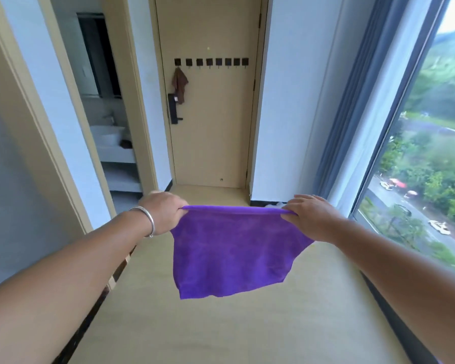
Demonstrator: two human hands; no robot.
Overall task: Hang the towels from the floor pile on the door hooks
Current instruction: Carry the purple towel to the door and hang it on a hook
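1. Left hand (166, 211) and right hand (309, 215) each pinch a top corner of the purple towel (234, 248), stretched between them.
2. A loose pinch could drop it.
3. Hooks (211, 62) are well off; draped flat, it may slide off one.

Beige floor (221, 332), white bag (275, 205).

Bare forearms, silver bangle (149, 221) on left wrist

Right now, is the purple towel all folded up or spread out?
Spread out. The left hand and right hand pinch the purple towel at its top corners, pulling that edge straight, and the cloth hangs flat below.
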